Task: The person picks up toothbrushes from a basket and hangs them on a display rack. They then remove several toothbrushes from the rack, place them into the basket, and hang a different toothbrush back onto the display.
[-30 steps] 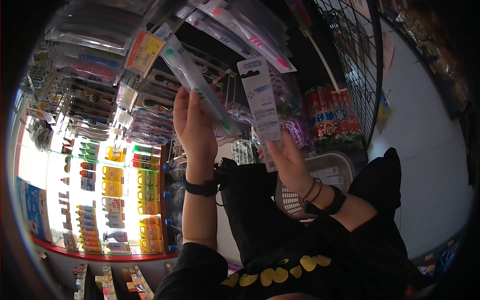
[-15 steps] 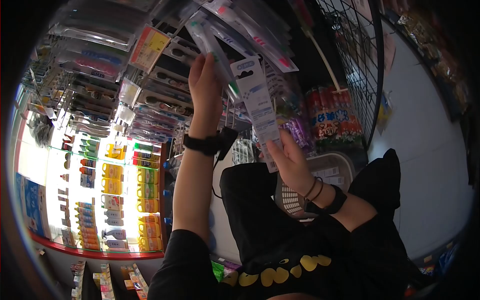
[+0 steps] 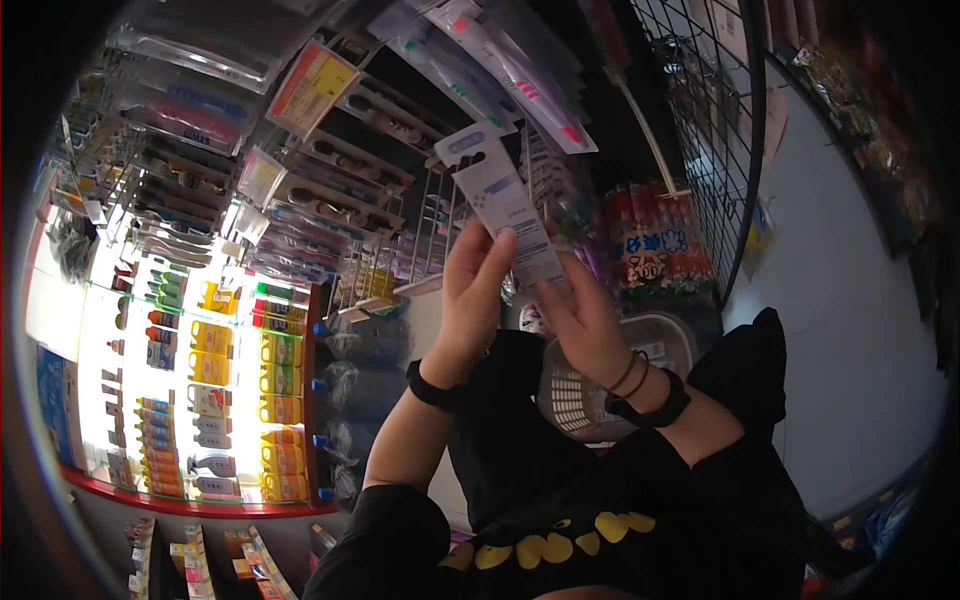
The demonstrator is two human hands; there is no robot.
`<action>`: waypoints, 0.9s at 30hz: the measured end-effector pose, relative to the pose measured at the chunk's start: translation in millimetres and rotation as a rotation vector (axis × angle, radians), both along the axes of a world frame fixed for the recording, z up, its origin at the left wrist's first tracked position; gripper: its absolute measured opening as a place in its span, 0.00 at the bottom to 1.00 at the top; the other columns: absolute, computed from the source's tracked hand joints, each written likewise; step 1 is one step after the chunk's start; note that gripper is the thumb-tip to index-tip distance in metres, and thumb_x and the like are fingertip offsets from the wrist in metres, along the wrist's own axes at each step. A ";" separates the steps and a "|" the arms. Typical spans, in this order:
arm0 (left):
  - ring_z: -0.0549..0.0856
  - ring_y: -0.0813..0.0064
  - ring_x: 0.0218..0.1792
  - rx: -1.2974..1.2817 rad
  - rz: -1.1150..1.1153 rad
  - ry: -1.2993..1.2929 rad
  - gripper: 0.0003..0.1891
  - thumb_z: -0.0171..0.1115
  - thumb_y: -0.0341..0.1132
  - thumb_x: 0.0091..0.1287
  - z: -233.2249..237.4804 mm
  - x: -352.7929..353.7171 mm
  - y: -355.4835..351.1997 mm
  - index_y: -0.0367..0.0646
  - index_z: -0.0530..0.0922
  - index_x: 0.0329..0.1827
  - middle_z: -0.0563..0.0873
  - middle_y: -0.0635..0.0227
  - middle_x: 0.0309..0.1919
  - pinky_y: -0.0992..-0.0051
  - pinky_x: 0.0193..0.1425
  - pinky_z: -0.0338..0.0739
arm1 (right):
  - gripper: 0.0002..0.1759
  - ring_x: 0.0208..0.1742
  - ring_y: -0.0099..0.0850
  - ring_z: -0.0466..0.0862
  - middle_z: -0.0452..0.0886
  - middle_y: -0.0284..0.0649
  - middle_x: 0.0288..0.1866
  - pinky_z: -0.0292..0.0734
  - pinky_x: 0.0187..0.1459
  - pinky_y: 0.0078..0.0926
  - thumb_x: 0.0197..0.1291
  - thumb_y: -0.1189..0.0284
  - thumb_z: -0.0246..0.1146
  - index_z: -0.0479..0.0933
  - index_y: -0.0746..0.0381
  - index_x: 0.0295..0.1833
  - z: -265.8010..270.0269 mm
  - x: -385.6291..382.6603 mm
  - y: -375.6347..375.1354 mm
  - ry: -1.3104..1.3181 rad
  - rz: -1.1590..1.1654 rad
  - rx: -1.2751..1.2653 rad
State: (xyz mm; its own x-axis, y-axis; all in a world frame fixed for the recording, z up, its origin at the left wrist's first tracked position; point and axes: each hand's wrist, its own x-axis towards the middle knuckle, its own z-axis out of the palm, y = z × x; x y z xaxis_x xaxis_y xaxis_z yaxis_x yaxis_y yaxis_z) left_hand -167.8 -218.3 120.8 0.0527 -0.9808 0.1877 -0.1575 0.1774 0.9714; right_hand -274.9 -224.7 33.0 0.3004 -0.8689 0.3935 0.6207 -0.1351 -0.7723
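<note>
Overhead, hanging toothbrush packs (image 3: 500,60) crowd behind the held card (image 3: 505,205).

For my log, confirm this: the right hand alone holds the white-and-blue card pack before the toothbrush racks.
Wrong on one count: the head view shows two hands on the white-and-blue card pack, the left hand and the right hand, before the toothbrush racks.

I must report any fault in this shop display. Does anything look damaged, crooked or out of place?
Nothing stands out. The left hand and right hand hold a flat pack; toothbrush packs hang on their hooks and bottles stand in even rows. Any tilt seems to come from the wide lens.
</note>
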 end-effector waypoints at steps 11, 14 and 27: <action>0.84 0.71 0.37 -0.156 0.223 0.190 0.14 0.49 0.39 0.73 47.7 14.9 -14.3 0.37 0.71 0.51 0.81 0.64 0.36 0.69 0.42 0.81 | 0.17 0.40 0.25 0.81 0.79 0.41 0.45 0.75 0.41 0.20 0.67 0.72 0.55 0.66 0.68 0.58 -1.8 -1.2 8.6 0.244 0.107 -0.103; 0.85 0.71 0.39 -0.187 0.254 0.105 0.13 0.51 0.37 0.72 38.0 3.3 -11.0 0.35 0.71 0.50 0.82 0.61 0.39 0.71 0.42 0.83 | 0.21 0.45 0.27 0.81 0.78 0.44 0.49 0.75 0.44 0.24 0.66 0.73 0.55 0.61 0.69 0.61 4.5 5.0 14.8 0.176 -0.125 -0.178; 0.79 0.74 0.43 -0.098 0.054 0.258 0.22 0.50 0.36 0.71 23.8 4.5 13.5 0.37 0.61 0.66 0.76 0.60 0.52 0.72 0.47 0.77 | 0.26 0.29 0.24 0.74 0.75 0.38 0.36 0.71 0.34 0.24 0.66 0.69 0.54 0.59 0.68 0.66 11.9 -6.7 17.5 -0.027 0.424 0.058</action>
